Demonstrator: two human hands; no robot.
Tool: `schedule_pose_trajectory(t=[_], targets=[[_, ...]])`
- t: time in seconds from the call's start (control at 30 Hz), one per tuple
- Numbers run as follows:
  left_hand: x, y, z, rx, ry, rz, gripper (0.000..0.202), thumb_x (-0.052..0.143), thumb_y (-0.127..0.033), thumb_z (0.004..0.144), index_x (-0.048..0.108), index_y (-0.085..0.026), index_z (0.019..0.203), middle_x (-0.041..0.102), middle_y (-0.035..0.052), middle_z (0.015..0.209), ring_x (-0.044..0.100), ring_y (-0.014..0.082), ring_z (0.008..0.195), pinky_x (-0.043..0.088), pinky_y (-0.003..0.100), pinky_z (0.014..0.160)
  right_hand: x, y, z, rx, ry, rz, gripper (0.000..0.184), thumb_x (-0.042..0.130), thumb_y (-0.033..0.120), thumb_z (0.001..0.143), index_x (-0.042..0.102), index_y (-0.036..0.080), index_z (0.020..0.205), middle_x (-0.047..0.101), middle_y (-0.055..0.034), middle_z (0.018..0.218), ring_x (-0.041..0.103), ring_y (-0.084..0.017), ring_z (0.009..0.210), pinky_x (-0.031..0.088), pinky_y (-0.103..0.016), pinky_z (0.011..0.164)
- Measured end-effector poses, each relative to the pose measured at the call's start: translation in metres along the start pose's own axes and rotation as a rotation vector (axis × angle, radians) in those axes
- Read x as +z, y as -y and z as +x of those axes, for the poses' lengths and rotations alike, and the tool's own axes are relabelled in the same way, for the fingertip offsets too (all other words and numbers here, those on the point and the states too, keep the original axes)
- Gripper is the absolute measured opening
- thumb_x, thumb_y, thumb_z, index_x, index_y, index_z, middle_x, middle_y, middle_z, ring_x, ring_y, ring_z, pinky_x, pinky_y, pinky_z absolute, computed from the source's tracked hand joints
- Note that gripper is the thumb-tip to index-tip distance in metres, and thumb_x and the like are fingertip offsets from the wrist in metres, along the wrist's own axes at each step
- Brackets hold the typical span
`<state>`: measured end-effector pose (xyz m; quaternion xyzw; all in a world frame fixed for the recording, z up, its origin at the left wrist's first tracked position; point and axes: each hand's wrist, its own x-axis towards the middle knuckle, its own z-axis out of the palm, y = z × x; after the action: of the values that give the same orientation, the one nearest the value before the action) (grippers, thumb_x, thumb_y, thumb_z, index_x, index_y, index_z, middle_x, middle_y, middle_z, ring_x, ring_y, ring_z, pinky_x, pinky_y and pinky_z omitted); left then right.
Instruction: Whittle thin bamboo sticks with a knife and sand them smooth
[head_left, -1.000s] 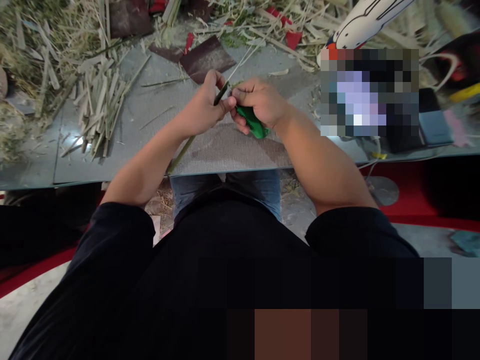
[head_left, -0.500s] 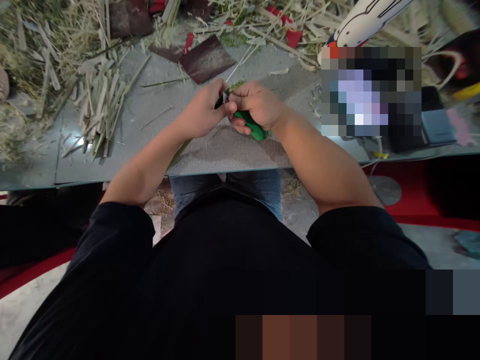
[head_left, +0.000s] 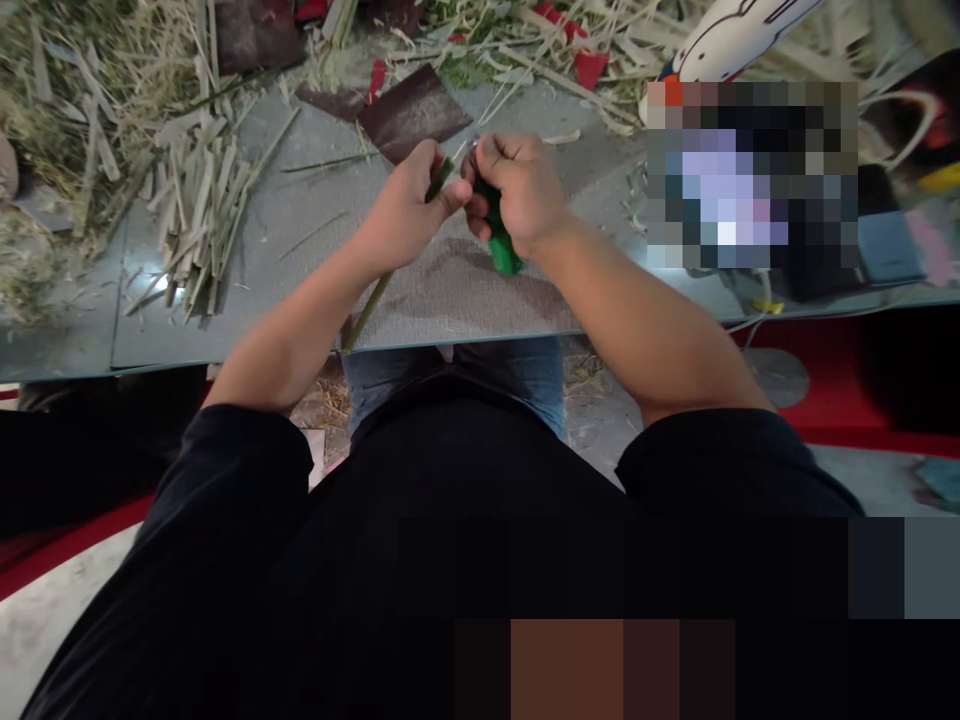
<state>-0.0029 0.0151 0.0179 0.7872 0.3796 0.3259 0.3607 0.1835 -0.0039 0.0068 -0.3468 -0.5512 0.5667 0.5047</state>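
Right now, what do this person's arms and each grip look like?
The left grip and right grip are hands with nothing worn that I can see. The left arm and right arm are bare below the sleeves. The left sleeve and right sleeve are short, loose and black.

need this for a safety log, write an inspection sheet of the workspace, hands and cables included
Surface: grey table, littered with plant shavings.
Job's things: green stem; green-handled tool, its tip unclear.
Clutter: pale strips piled left, brown pieces and red scraps beyond the hands.
Hands: left hand closed on the stem, right hand around the tool's handle.
Cables: pale cable near the table's front edge, at right.
Surroundings: red furniture at both sides; parts of the picture masked.
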Motion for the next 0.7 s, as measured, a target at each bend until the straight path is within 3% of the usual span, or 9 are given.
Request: schedule_pose_trajectory(t=[0.1, 0.23, 0.37, 0.47, 0.57, 0.7], targets=[[0.001, -0.002, 0.000, -0.016, -0.132, 0.011, 0.074, 0.080, -0.094, 0.082, 0.038, -0.034, 0.085, 0.048, 0.0002, 0.077, 0.050, 0.0242, 0.078, 0.043, 0.047, 0.074, -0.010, 0.009, -0.005, 0.055, 0.182, 0.005, 0.049, 0.072, 0.064, 0.109, 0.059, 0.027, 0.080, 0.046, 0.0003, 0.064, 0.035, -0.019, 0.050, 0.033, -0.032, 0.043], [0.000, -0.008, -0.004, -0.047, -0.051, 0.053, 0.065, 0.082, -0.085, 0.088, 0.043, -0.033, 0.085, 0.057, 0.0027, 0.076, 0.062, 0.0290, 0.084, 0.046, 0.048, 0.071, -0.017, 0.017, -0.009, 0.203, 0.375, -0.026, 0.057, 0.083, 0.069, 0.103, 0.056, 0.027, 0.075, 0.043, 0.0005, 0.061, 0.033, -0.017, 0.048, 0.035, -0.031, 0.040], [-0.001, -0.008, -0.006, -0.005, -0.026, 0.108, 0.062, 0.074, -0.086, 0.095, 0.044, -0.033, 0.087, 0.063, 0.0059, 0.083, 0.064, 0.0305, 0.088, 0.048, 0.050, 0.075, -0.015, 0.019, -0.009, 0.337, 0.340, -0.078, 0.057, 0.085, 0.072, 0.102, 0.056, 0.028, 0.079, 0.043, 0.0002, 0.062, 0.042, -0.021, 0.051, 0.042, -0.033, 0.041], [0.001, -0.002, -0.006, 0.036, -0.017, 0.104, 0.068, 0.070, -0.095, 0.092, 0.044, -0.033, 0.088, 0.064, 0.0071, 0.087, 0.060, 0.0281, 0.082, 0.047, 0.050, 0.078, -0.013, 0.019, -0.007, 0.393, 0.299, -0.064, 0.053, 0.086, 0.067, 0.102, 0.056, 0.028, 0.082, 0.047, -0.0009, 0.064, 0.046, -0.022, 0.053, 0.044, -0.034, 0.042], [0.005, 0.002, -0.006, 0.030, 0.017, 0.074, 0.070, 0.064, -0.100, 0.093, 0.042, -0.033, 0.089, 0.068, 0.0070, 0.085, 0.059, 0.0269, 0.081, 0.047, 0.049, 0.080, -0.016, 0.018, -0.005, 0.408, 0.319, -0.028, 0.053, 0.087, 0.063, 0.103, 0.055, 0.027, 0.081, 0.047, -0.0012, 0.066, 0.043, -0.020, 0.051, 0.038, -0.031, 0.037], [0.009, 0.004, -0.007, -0.036, -0.006, 0.147, 0.068, 0.068, -0.094, 0.095, 0.040, -0.033, 0.088, 0.073, 0.0058, 0.088, 0.061, 0.0270, 0.085, 0.046, 0.048, 0.081, -0.021, 0.016, -0.004, 0.384, 0.373, 0.009, 0.060, 0.088, 0.063, 0.104, 0.053, 0.024, 0.077, 0.044, -0.0005, 0.071, 0.036, -0.015, 0.053, 0.032, -0.024, 0.035]])
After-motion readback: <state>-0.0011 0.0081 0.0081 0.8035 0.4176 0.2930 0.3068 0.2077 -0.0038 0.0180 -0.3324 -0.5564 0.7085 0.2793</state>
